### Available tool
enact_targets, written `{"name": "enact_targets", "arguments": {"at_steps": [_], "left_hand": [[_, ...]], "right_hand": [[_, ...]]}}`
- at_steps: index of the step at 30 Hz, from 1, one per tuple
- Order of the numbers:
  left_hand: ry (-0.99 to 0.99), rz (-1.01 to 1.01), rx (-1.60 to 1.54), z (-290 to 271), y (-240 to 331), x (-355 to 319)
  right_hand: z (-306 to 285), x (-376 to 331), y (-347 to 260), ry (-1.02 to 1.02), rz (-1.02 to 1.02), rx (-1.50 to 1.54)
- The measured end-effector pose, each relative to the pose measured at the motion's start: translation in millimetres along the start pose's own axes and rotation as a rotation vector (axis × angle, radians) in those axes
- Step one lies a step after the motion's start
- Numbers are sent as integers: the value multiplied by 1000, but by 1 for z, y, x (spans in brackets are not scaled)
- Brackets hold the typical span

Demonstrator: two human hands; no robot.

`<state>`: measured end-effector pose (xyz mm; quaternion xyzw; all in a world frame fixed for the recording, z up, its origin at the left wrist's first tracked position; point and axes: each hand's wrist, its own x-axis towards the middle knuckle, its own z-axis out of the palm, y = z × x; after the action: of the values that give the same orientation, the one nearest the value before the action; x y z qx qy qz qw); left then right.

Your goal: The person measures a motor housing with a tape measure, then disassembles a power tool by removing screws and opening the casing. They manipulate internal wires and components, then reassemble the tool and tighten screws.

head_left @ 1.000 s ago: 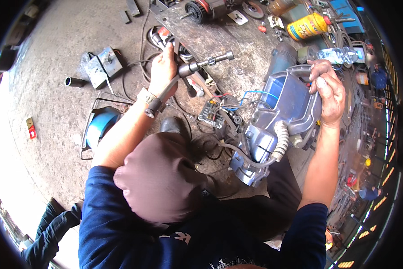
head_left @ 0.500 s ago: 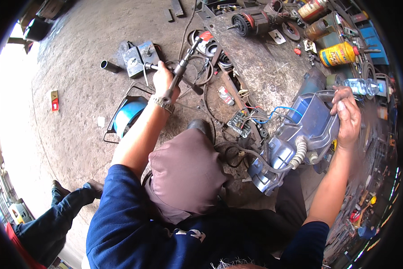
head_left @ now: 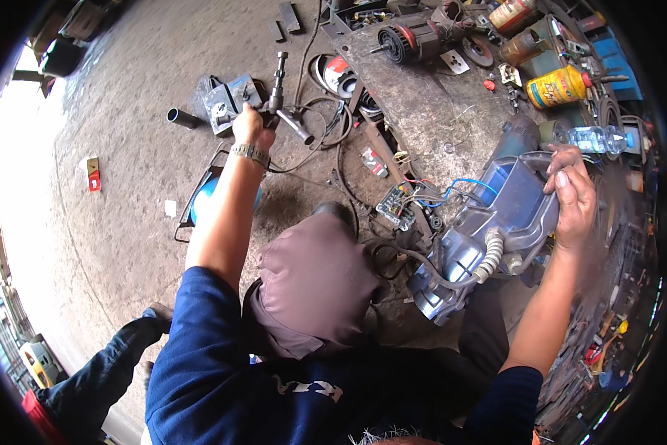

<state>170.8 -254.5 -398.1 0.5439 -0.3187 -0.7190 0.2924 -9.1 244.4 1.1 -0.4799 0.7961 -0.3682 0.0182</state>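
Observation:
My left hand (head_left: 253, 132) is closed round a dark metal T-handle socket wrench (head_left: 277, 93), held above the floor. The wrench's long shaft points away from me, and its crossbar slants down to the right. Just beyond that hand lies a grey metal box (head_left: 233, 96) with fittings on top. With my right hand (head_left: 573, 194) I grip the upper right rim of a blue-grey power tool housing (head_left: 507, 200), tilted by the bench edge. Blue and other wires run from its open cavity to a green circuit board (head_left: 395, 209).
A worn bench (head_left: 415, 96) carries a motor part (head_left: 400, 43), a yellow bottle (head_left: 559, 87) and a clear plastic bottle (head_left: 600, 141). A blue reel (head_left: 203, 199), a pipe piece (head_left: 183, 118) and cables lie on the floor. Another person's leg (head_left: 111, 363) is at lower left.
My left hand has moved away from me and slightly left, swinging the wrench so its shaft stands more upright in the picture. The right hand and housing stay nearly still.

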Motion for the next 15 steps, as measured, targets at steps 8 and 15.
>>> {"name": "enact_targets", "arguments": {"at_steps": [8,15], "left_hand": [[-35,-24,-281,55,-41,13],[94,-104,-762,61,-73,58]], "right_hand": [[-4,-11,-12,25,98,-73],[-13,-26,16,67,45,14]]}}
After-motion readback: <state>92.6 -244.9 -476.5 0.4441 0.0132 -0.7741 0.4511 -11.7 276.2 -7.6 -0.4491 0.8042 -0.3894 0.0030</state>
